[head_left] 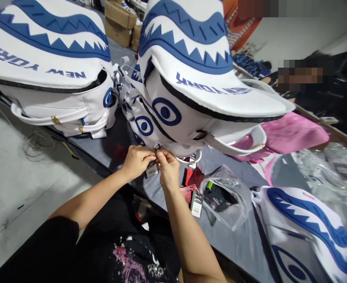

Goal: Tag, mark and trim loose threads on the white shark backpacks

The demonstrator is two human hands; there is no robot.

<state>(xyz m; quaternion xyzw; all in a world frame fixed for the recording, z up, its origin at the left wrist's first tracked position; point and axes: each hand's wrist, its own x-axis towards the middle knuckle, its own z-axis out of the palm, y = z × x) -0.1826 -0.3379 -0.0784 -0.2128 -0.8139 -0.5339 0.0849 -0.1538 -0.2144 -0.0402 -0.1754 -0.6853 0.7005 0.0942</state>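
Both my hands meet at the lower front of a white backpack (188,98) with blue shark teeth and eye prints. My left hand (138,160) is closed in a pinch. Pressed close beside it, my right hand (169,167) pinches too, thumb and finger together. A thin black cord (158,146) shows at the fingertips against the bag. Just below the fingers hangs a hang tag (151,170) with a white label; its upper part is hidden by my hands. Exactly how the cord is fastened cannot be made out.
A matching backpack (50,51) stands to the left, another (311,228) lies at lower right. Beside my right hand are red tags (188,192) and a clear plastic bag (229,196) of black tags. Behind are a pink bag (294,131), cardboard boxes (119,23) and another person's arm.
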